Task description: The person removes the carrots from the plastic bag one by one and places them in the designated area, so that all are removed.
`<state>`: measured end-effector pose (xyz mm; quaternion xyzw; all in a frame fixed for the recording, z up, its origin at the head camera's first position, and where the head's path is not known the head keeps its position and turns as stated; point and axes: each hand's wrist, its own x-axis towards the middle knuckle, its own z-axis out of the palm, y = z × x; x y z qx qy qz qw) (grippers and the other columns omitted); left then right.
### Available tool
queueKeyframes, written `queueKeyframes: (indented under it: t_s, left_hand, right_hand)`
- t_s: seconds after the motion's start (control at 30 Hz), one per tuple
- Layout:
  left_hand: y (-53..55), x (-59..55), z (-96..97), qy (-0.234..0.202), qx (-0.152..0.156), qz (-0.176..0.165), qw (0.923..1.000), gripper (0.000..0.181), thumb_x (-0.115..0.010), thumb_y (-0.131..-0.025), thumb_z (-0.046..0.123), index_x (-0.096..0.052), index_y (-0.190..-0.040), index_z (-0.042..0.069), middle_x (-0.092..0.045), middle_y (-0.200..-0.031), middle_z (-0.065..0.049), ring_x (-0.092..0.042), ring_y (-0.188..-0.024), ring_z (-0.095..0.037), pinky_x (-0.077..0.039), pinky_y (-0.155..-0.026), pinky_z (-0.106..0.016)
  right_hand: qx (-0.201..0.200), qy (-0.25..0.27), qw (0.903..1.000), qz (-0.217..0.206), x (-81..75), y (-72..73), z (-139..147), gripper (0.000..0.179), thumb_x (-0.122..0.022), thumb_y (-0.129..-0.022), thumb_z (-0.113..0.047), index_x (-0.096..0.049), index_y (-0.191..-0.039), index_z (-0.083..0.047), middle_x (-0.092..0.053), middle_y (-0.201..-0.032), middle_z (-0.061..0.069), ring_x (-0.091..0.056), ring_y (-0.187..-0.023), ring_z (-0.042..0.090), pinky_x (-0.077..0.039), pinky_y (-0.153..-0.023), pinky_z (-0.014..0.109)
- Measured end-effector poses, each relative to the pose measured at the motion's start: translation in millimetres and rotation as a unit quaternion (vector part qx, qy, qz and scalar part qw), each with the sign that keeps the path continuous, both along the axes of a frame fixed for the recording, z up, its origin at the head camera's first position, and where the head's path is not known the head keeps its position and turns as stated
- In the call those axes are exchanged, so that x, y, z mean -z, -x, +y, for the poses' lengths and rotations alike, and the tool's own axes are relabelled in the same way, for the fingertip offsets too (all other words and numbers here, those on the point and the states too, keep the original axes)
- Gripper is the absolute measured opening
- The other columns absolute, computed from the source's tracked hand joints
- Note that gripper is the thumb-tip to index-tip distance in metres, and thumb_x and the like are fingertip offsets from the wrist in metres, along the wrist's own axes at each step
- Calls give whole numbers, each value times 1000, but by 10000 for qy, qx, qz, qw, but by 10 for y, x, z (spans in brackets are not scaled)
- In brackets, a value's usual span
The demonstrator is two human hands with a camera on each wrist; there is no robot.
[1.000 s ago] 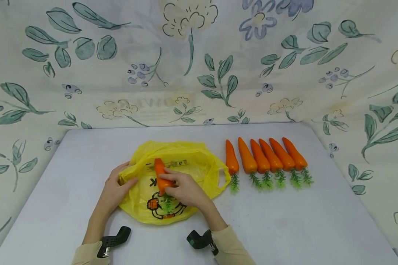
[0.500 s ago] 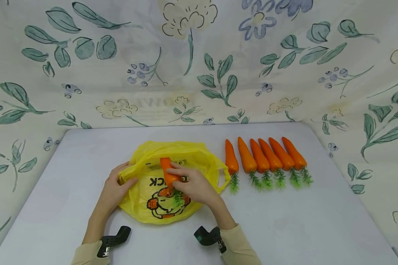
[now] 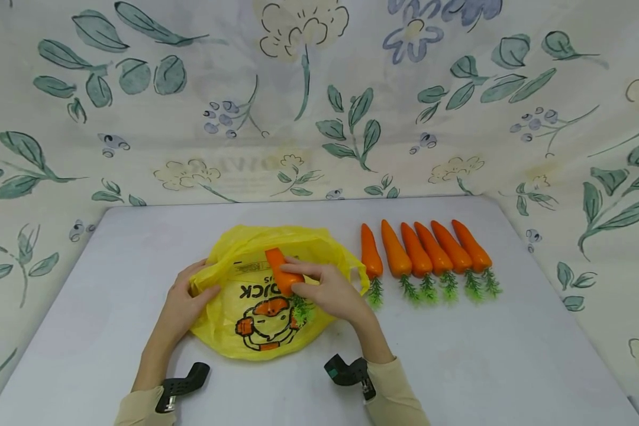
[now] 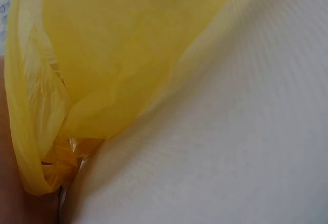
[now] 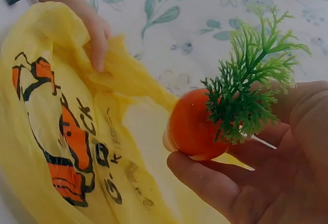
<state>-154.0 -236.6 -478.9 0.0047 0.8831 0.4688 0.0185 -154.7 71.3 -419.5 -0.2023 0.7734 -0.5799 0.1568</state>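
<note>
A yellow plastic bag (image 3: 218, 337) with a printed duck figure lies on the white table. My left hand (image 3: 183, 302) grips its left edge, with the thumb over the plastic. In the left wrist view, the bunched yellow bag (image 4: 118, 70) hides most of that hand. My right hand (image 3: 335, 290) holds an orange toy carrot (image 3: 282, 272) between thumb and fingers, over the bag's printed face. The carrot's green leaves (image 5: 251, 75) point back toward the wrist. Its narrow tip is not visible, and I cannot tell whether it is inside the bag.
Several more toy carrots (image 3: 418, 254) lie in a row right of the bag, green tops toward me. The leftmost one (image 3: 371, 254) lies close to the bag's handle loop (image 3: 359, 278). A floral cloth (image 3: 277, 118) rises behind the table (image 3: 458, 355).
My right hand has moved right and slightly away from me, bringing the carrot along and uncovering more of the printed duck. The left hand stays at the bag's edge.
</note>
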Motion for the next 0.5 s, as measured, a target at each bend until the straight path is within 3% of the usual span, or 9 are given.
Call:
queueKeyframes:
  t_s: [0.27, 0.5]
  left_hand:
    - [6, -19, 3, -16, 23, -31, 10000, 65, -60, -99, 29, -33, -152, 3, -24, -157, -24, -36, -133, -41, -34, -106, -59]
    - [3, -9, -1, -29, 3, -40, 10000, 65, -60, -99, 29, -34, -151, 2, -25, -157, -24, -35, -134, -42, -33, -107, -60]
  right_hand:
    - [226, -18, 9997, 115, -26, 24, 150, 35, -64, -94, -16, -68, -129, -19, -54, -145, -5, -50, -133, 23, -49, -100, 35]
    - [22, 236, 9997, -75, -63, 20, 284, 35, -64, -93, -13, -68, -128, -12, -56, -143, -1, -43, -139, 20, -44, -105, 35]
